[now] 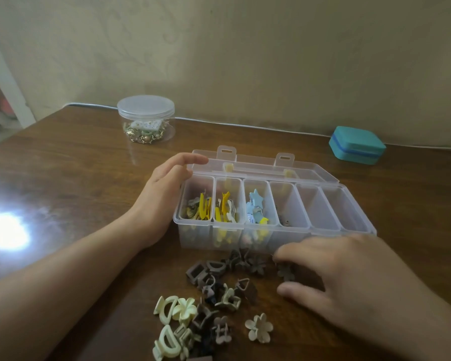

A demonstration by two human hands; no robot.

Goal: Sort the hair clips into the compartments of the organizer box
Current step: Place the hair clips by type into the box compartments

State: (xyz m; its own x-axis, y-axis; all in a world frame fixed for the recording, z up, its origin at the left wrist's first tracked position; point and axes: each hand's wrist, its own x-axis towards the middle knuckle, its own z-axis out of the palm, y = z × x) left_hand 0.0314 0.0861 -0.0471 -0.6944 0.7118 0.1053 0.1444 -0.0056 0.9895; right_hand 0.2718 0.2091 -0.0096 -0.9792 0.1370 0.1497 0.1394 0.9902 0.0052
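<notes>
Brown wooden surface (76, 165) carries a clear plastic six-compartment organizer box (274, 230), steadied by the left hand (164, 188) with relaxed fingers, while the right hand (349, 280) fingers (289, 254) curl over a dark brown flower-shaped claw clip (287, 272), best pinched firmly before lifting toward the sparsely filled fourth compartment just beyond them.

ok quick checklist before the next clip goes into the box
1. Organizer box lid open: ok.
2. Left hand rests against the box's left end, steadying it: ok.
3. Right hand reaches a brown flower clip; grip closed on it: cannot tell.
4. Free compartment: two rightmost look empty: ok.
5. Fourth compartment holds dark clips; whether brown matches: cannot tell.
6. Loose clip pile near the front: ok.
</notes>
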